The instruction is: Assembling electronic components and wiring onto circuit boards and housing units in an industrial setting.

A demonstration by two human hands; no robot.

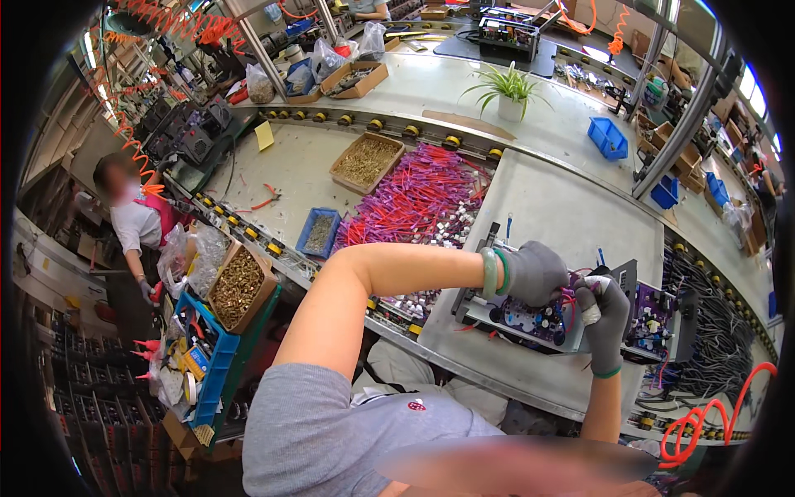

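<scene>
While both of my forearms reach over the worktop (571,195), each hand is positioned above an open electronic unit (542,340) that lies to the right of centre. My left hand (537,273), in a grey glove, has its fingers curled at the thin red and purple wires (570,305); I cannot tell whether the fingertips grip them. My right hand (609,315), also gloved, faces the left from the other side, fingers bent, with a white wrap (590,315) on one digit; its exact hold is hidden as well. A pale green bangle (489,273) encircles my left wrist.

Below the left hand, a purple circuit board (523,315) is exposed. A second circuit board (652,311) sits to the right of the right hand. Farther right, black cables (708,319) lie in a dense heap.

Left of the unit, beyond my left forearm, a pile of red and purple leads (426,190) is spread, with white connectors at the near edge. Beside this pile stand a cardboard box of brass-coloured parts (368,161) and a small blue bin (318,232) of small metal parts. A potted plant (508,95) stands across the conveyor rollers.
</scene>
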